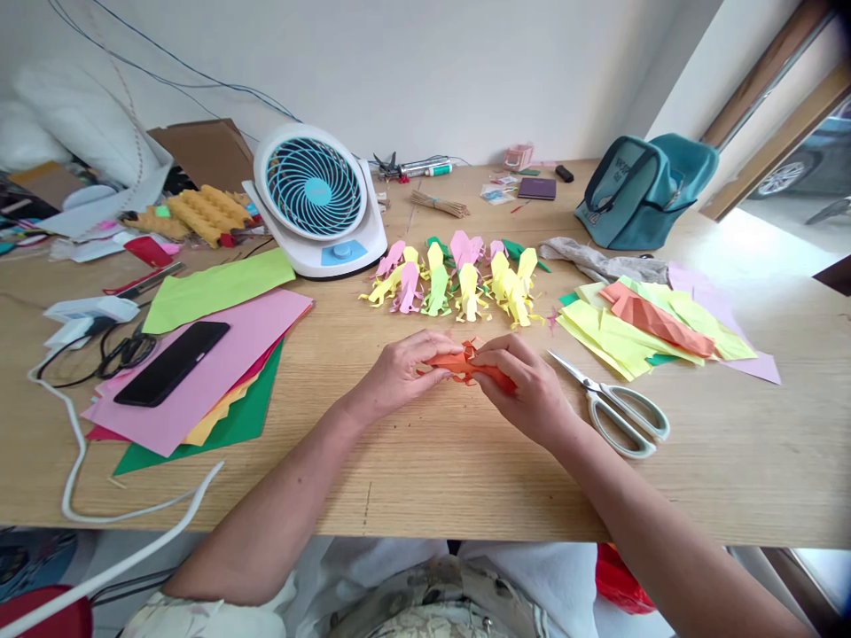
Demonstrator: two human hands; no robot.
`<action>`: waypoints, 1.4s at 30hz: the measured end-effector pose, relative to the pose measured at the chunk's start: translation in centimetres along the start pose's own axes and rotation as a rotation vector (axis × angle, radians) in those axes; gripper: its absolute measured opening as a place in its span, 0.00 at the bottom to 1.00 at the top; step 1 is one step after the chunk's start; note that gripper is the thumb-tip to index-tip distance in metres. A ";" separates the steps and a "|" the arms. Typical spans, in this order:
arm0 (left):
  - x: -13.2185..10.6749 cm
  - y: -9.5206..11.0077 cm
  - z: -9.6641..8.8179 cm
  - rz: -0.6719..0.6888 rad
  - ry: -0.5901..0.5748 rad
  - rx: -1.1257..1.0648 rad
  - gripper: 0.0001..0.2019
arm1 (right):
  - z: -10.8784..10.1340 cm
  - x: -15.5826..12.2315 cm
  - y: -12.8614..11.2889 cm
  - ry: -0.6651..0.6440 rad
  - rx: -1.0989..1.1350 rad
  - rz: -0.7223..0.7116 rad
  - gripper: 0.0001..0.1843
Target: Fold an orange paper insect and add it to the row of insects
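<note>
Both my hands meet at the middle of the wooden table over an orange folded paper figure. My left hand pinches its left end with closed fingers. My right hand grips its right end, fingers curled round it. Just behind them lies a row of several finished paper figures in yellow, pink and green. White-handled scissors lie right beside my right hand.
A stack of coloured paper sheets with a black phone lies at left. Cut paper pieces lie at right. A white desk fan and a teal bag stand behind. A white cable loops over the front left edge.
</note>
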State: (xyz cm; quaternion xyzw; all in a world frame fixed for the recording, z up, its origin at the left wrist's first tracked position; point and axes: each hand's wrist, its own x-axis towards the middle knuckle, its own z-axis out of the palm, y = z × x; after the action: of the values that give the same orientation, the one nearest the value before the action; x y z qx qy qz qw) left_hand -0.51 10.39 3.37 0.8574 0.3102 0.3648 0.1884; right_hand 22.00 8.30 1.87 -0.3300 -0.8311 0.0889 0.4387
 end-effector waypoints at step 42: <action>-0.2 0.3 0.8 0.099 0.048 0.193 0.16 | 0.5 -0.2 0.5 -0.011 -0.062 0.045 0.11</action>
State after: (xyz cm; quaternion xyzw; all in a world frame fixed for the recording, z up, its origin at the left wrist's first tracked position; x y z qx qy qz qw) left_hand 0.10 9.93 2.86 0.8769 0.3055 0.3625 0.0795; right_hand 21.88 8.61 1.25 -0.3617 -0.8281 0.0747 0.4217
